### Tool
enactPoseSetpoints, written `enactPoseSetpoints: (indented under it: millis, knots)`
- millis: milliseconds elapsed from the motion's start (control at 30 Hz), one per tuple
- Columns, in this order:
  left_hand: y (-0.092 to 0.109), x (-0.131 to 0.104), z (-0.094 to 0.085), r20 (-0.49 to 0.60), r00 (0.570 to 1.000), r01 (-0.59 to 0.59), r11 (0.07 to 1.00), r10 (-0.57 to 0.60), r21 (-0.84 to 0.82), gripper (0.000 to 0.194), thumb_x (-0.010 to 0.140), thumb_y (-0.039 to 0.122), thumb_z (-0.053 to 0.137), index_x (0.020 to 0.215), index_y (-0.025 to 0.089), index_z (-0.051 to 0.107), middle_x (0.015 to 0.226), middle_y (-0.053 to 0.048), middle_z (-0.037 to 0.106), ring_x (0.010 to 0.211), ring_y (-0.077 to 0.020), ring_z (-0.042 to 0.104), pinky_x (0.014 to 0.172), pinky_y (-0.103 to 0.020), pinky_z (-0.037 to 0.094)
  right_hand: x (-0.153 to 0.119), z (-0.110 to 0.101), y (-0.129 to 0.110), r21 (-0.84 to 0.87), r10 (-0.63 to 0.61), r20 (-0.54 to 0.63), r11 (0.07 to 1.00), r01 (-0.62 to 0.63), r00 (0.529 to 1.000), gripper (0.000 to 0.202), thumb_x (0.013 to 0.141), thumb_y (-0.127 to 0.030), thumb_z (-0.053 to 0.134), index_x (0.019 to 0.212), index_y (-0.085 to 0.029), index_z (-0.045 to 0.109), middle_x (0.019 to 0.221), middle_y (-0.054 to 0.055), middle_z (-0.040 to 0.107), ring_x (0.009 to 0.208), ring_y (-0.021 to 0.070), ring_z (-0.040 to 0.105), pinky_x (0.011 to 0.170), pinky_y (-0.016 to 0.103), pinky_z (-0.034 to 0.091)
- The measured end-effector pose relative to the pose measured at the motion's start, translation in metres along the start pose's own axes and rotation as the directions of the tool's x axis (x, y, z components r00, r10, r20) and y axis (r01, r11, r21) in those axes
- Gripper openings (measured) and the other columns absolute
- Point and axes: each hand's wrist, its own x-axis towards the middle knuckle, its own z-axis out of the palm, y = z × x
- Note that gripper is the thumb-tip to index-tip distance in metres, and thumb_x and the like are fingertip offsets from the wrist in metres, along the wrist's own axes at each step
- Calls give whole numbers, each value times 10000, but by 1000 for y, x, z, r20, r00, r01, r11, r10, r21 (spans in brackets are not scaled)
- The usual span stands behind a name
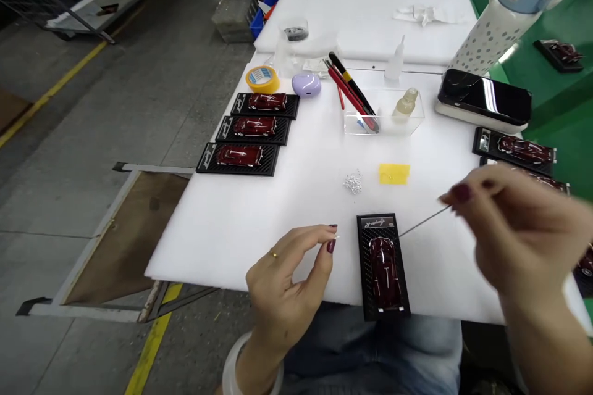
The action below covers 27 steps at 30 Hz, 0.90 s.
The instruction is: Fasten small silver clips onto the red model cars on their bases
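Note:
Thumb and forefinger of my left hand (pixel 291 278) pinch a tiny pale piece (pixel 336 237), too small to name. My right hand (pixel 519 222), somewhat blurred, grips a thin metal rod (pixel 424 221) like a needle; its tip points down and left, near the edge of a black display base (pixel 365 284). On that base sits a dark red model car (pixel 385 271), at the table's front edge between my hands. Beyond it lie a small heap of tiny silvery parts (pixel 353 182) and a yellow paper square (pixel 394 174).
Three model cars on bases (pixel 239 155) line the left side; more (pixel 527 149) sit at right. A clear tray (pixel 383 120) holds pens and a small bottle. Around it are yellow tape (pixel 262 79), a purple case (pixel 306 84), a phone (pixel 484 97) and a tall water bottle (pixel 498 28).

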Motion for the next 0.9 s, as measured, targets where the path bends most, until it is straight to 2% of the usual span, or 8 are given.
enactPoseSetpoints:
  millis: [67,133,367,633,700,800,833,900]
  knots:
    - [0,-4,0,11,1000,13,1000,-12,-19,245,865,11,652,1008,205,699,987,38,782,932,-54,746,901,-134,615,-26,14,1,88,11,14,996,-12,1000,230,935,-165,651,732,-221,560,656,-11,571,582,111,495,510,292,361]
    - [0,-6,1,22,1000,11,1000,-10,-21,248,870,5,641,1009,203,695,990,34,780,935,-55,743,898,-142,619,-38,25,3,121,7,43,993,-12,999,232,932,-127,637,731,-213,558,657,-13,575,577,100,494,508,283,363]
    - [-2,-8,0,0,999,-51,998,51,-25,248,851,-27,652,1006,163,693,970,23,776,940,-37,734,894,-104,607,-33,33,10,147,-56,-2,988,56,998,223,893,-84,665,730,-190,556,655,-28,576,587,81,511,515,251,371]
    - [-1,-9,0,3,999,-42,999,42,-30,239,851,-29,649,991,161,691,961,28,772,935,-35,735,898,-103,607,-39,33,6,155,-13,-9,988,14,1000,203,910,-108,664,746,-200,586,671,-21,597,600,90,522,520,263,375]
    - [1,-5,-2,5,999,-50,998,50,-34,235,853,-23,650,987,165,692,961,30,772,934,-40,738,897,-111,611,-27,30,8,168,-25,-152,984,51,988,188,928,-154,658,751,-208,627,670,-2,618,597,114,549,530,286,396]
    - [7,11,-6,-1,995,-99,995,99,-18,218,863,-9,648,982,168,694,955,36,773,920,-29,735,903,-97,596,13,17,18,70,-95,-442,988,141,892,206,944,-287,670,754,-208,668,688,38,654,592,148,586,553,322,423]
    - [9,19,-7,-2,992,-129,992,129,1,211,866,-1,650,982,170,696,953,38,773,917,-25,733,904,-90,588,30,12,22,6,-127,-484,989,149,866,232,947,-333,667,752,-209,670,701,51,659,614,156,595,577,330,424]
    - [12,40,-6,10,978,-207,977,207,53,181,873,26,659,975,170,700,941,35,778,913,-30,736,896,-91,579,66,5,30,-122,-169,-464,984,127,869,291,969,-392,625,736,-219,652,730,70,653,707,168,598,644,336,415]
